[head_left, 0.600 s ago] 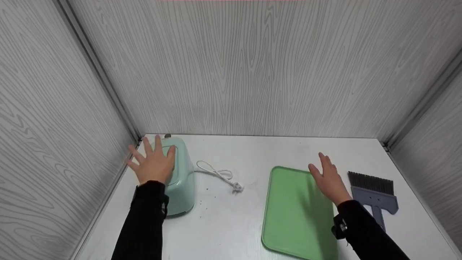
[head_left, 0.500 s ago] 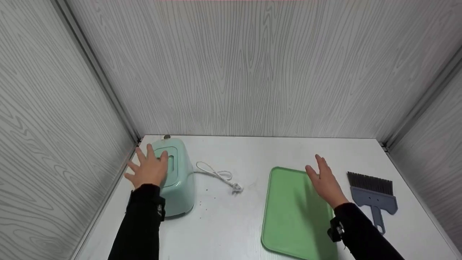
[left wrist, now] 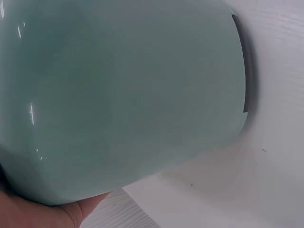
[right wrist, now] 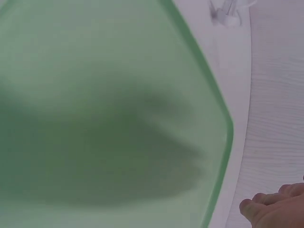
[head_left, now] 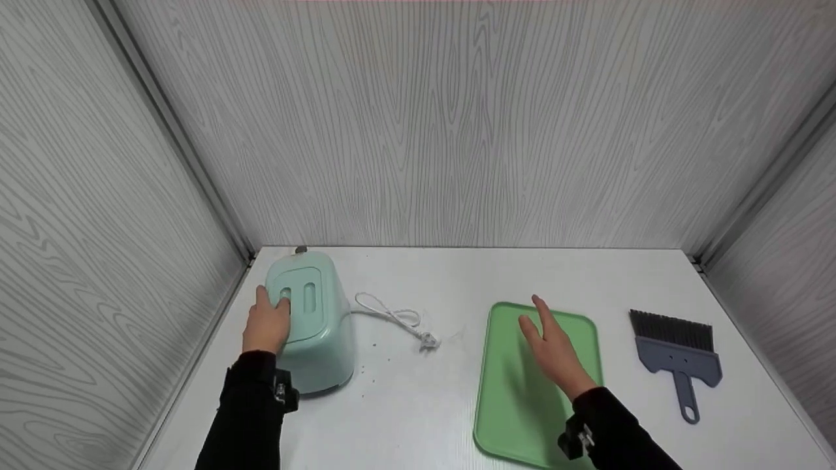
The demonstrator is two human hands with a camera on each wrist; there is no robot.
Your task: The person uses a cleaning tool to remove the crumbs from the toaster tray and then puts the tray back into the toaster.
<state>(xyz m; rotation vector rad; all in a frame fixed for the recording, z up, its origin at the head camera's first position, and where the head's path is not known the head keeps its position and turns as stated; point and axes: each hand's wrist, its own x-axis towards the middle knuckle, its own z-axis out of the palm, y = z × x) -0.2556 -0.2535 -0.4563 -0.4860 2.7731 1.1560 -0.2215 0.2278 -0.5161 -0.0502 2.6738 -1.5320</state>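
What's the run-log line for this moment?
left hand: grips mint appliance | right hand: open over green tray | brush: untouched

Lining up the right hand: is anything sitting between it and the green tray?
Nothing visible. The right hand hovers with straight fingers directly over the green tray, whose surface is bare. The brush lies apart to the tray's right, the cord to its left. The left hand touches the mint appliance.

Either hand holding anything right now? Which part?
The left hand grips the mint-green appliance on its left side near the top. The right hand hovers flat over the green tray, holding nothing.
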